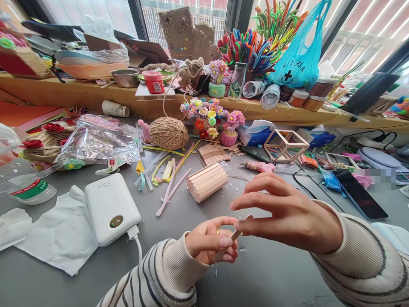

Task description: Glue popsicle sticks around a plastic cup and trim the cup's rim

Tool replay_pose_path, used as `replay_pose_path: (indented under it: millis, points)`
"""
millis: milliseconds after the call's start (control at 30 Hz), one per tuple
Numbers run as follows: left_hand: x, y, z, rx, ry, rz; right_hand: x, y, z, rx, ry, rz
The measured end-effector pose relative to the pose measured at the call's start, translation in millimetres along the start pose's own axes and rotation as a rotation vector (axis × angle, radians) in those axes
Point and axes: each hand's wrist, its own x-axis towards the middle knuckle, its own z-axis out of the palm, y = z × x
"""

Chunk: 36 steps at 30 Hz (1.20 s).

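- Pale, blocky wooden-stick bundle (207, 182) on the grey counter (271, 273)
- Left hand (209, 244) pinches a flat, pale wooden stick (235, 235) nearer than the bundle; handling it seems the current step
- Right hand (284, 213), fingers spread, touches its upper end, grip unclear; next move likely calls for steadiness

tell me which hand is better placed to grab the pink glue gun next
Likely the right hand: it lies nearer the pink glue gun, and the left hand, pinching the wooden craft stick, could probably hold that alone.
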Motion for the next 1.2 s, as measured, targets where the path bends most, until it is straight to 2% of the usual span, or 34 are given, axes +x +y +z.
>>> replay_pose_path:
  millis: [200,400,600,733,833,967,1100,1200]
  points:
    - [-5,8,7.7,-0.006,0.140,0.029,-3,1,-3,0.017,0.058,0.032]
    - [-19,11,-1.1,0.088,0.297,0.105,-18,15,-6,-0.020,0.154,0.141]
    - [-41,20,-1.9,0.424,0.525,0.412,-45,33,-1,-0.130,0.323,0.306]
    - [-30,20,7.5,0.670,0.645,0.624,-51,35,5,-0.115,0.383,0.333]
    - [-7,16,14.2,0.718,0.626,0.689,-47,34,6,-0.101,0.399,0.327]
    - [16,15,21.6,0.524,0.514,0.631,-39,32,6,-0.077,0.424,0.325]
    - [16,16,25.5,0.461,0.433,0.538,-37,33,8,-0.073,0.459,0.355]
    - [7,16,20.8,0.495,0.491,0.499,-40,36,7,-0.098,0.476,0.387]
